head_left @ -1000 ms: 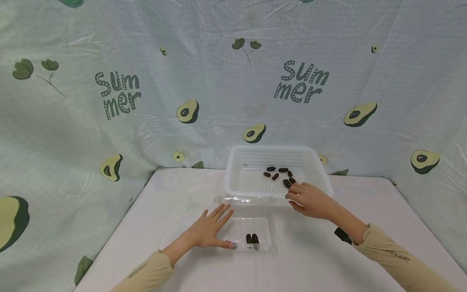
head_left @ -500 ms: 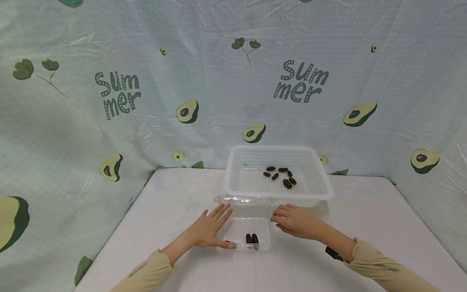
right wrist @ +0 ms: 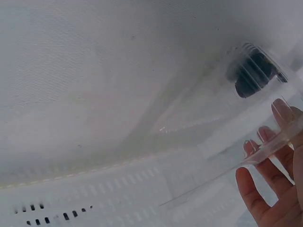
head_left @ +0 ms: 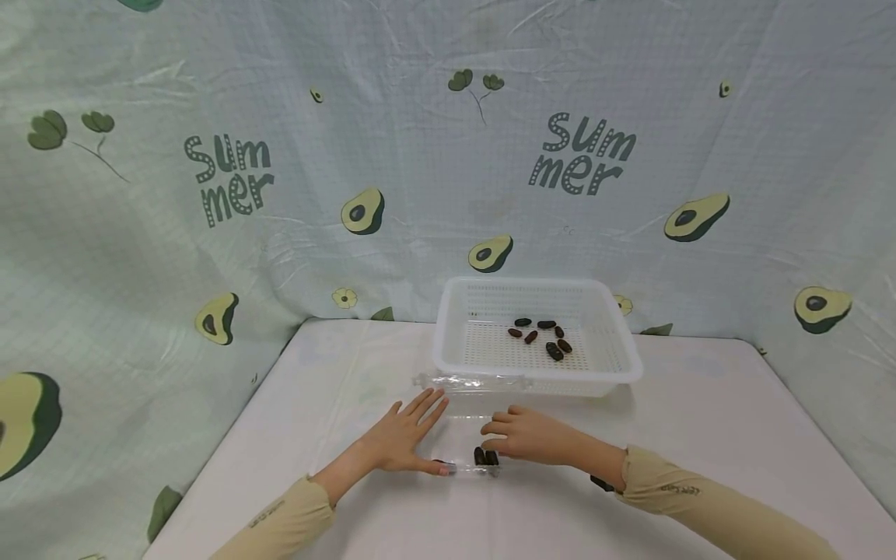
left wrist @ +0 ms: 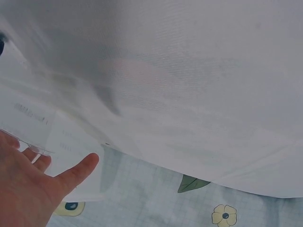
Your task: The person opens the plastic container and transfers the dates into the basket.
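Note:
A clear plastic box [head_left: 455,435] with a raised clear lid lies on the table. Inside it, two dark oval dates [head_left: 479,456] lie side by side near the front; another dark piece shows by the left thumb. My left hand [head_left: 402,439] rests across the box's left side, fingers spread and straight. Over the box's right side, my right hand [head_left: 528,435] reaches in with bent fingers beside the dates. In the right wrist view, its fingertips [right wrist: 279,111] show through the clear wall near the dates [right wrist: 255,73]. The thumb is hidden, so I cannot tell whether it holds one.
Behind the box stands a white perforated basket [head_left: 539,374] holding several dark dates [head_left: 554,351]. The box's lid [head_left: 476,383] meets the basket's front. A patterned curtain [head_left: 420,155] closes off the table's back and sides.
My right hand has moved from the basket's front right corner, down and left, into the clear box by the two dates. My left hand has stayed in place.

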The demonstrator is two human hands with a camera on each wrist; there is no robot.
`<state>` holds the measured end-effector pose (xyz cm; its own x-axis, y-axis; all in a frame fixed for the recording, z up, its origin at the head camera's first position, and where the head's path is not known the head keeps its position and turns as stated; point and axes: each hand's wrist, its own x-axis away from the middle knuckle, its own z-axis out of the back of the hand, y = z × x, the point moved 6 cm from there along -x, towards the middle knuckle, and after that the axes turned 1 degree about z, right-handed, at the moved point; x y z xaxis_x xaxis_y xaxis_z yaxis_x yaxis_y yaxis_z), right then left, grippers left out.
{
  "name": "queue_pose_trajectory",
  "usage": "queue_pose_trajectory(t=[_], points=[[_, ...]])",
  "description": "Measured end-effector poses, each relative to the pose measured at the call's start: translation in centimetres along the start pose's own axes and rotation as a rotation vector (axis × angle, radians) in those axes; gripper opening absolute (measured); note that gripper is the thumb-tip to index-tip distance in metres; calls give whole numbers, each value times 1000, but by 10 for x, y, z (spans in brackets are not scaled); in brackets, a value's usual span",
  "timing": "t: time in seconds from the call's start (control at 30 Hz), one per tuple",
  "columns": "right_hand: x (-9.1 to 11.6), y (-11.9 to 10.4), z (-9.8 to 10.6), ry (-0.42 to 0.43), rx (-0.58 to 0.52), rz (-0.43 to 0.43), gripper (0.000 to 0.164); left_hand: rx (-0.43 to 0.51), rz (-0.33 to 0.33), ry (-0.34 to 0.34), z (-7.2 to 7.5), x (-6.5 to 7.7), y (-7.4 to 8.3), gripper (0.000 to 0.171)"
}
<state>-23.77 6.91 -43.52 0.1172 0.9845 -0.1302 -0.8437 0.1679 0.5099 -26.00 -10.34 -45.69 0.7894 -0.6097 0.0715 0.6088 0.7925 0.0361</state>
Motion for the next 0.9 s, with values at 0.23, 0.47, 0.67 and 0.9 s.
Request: queue_pose_trajectory(t=[0.23,0.47,0.67,0.9], points=[[-18,-8,-9,-41,38,63,27,0,-6,9,2,0,1,101],[-28,-10,-11,-26,53,103,16,11,-7,10,4,1,3,100],[-32,-13,-16,-29,49,119,9,14,-7,6,5,1,4,100],[-35,-15,-19,-81,71,123,6,7,-9,12,5,2,4,100]])
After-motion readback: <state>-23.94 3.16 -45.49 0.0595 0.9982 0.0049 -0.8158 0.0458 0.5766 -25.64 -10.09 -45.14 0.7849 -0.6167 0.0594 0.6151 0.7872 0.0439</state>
